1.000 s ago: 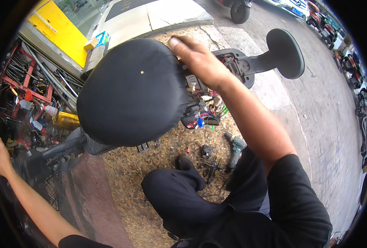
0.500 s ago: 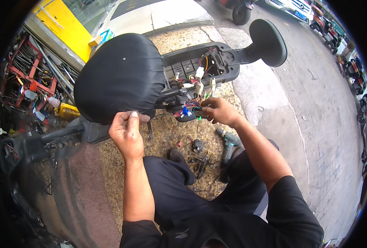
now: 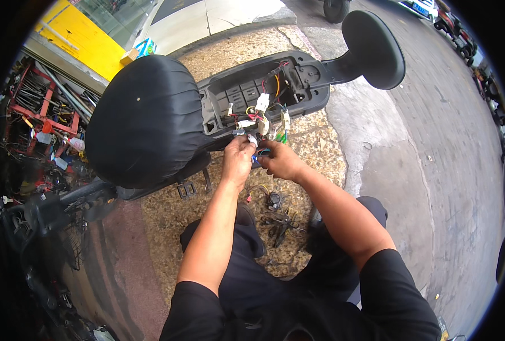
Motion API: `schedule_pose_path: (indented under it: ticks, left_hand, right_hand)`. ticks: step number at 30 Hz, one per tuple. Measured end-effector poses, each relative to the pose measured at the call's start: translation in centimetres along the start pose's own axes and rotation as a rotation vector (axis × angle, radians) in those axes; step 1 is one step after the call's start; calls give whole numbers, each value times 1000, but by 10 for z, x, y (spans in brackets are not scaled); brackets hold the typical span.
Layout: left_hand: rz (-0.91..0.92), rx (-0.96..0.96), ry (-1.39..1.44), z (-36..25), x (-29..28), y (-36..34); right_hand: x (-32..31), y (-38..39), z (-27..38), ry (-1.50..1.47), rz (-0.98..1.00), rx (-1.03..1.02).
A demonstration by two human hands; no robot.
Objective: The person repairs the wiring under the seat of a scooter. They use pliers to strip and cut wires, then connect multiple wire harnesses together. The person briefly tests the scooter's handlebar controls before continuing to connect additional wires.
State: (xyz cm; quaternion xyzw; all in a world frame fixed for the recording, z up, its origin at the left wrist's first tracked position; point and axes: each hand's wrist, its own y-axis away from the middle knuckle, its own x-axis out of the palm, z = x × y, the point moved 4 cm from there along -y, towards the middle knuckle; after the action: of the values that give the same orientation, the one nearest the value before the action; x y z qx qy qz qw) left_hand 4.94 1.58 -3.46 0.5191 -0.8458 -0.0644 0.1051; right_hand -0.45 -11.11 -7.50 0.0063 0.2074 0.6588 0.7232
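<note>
Mid-frame, the left hand [image 3: 238,162] has thumb and finger pressed together on what looks like a small white plug [image 3: 252,139]; the right hand [image 3: 281,160] curls in beside it, though whether its fingertips pinch anything I cannot tell. Plug and loose wires [image 3: 256,117] lie along the lower edge of an open black tray [image 3: 235,102], right of the black seat [image 3: 141,125]. Likely light, hard-shelled, wires limp and easily strained: best held by the plug's body.

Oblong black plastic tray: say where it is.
In the head view, the oblong black plastic tray is above centre, between the rounded black seat at left and the black oval pad at right.
</note>
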Motion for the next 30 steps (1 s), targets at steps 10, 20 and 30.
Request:
schedule_pose_path:
  ticks: [10, 20, 30]
  left_hand:
    - [23, -9, 26, -13, -16, 14]
    - [78, -61, 143, -22, -23, 18]
    - [41, -19, 111, -34, -10, 21]
  right_hand:
    - [4, 31, 27, 34, 28, -146]
    - [-2, 49, 41, -307, 91, -66]
    - [-21, 44, 51, -111, -440, -230]
